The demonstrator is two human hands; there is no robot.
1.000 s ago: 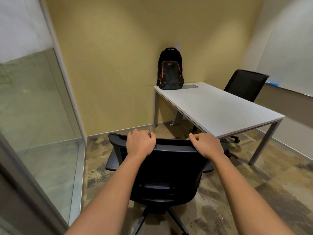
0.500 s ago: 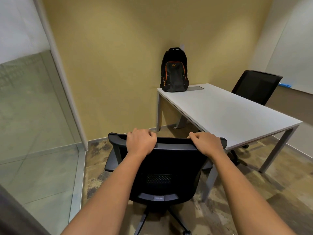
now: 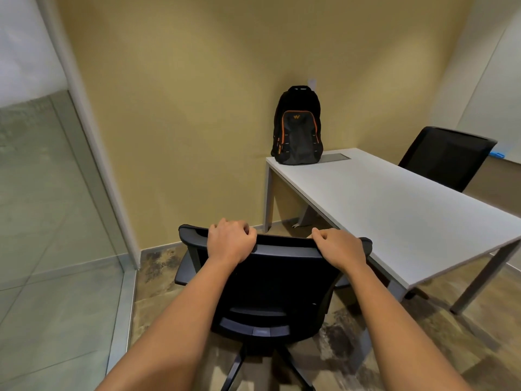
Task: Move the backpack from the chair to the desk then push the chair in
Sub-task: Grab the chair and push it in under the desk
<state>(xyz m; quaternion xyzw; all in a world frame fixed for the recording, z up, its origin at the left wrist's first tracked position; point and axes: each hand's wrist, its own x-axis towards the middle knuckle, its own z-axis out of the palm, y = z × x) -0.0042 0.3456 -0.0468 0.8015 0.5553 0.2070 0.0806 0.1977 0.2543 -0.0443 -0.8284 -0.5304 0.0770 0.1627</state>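
A black backpack (image 3: 297, 128) with orange trim stands upright on the far left corner of the white desk (image 3: 394, 210), leaning against the yellow wall. A black office chair (image 3: 270, 292) stands in front of me, its back toward me, at the desk's near left side. My left hand (image 3: 229, 241) grips the top edge of the chair back on the left. On the right end of that top edge my right hand (image 3: 339, 248) is closed. The chair's right side overlaps the desk's near corner.
A second black chair (image 3: 446, 156) stands on the desk's far side at the right. A glass partition (image 3: 48, 207) with a metal frame runs along the left. A grey cable hatch (image 3: 335, 157) is set into the desk beside the backpack. Patterned floor lies around the chair.
The chair and both hands have shifted to the right, toward the desk's long side. The view has turned left, so the desk sits further right in the frame.
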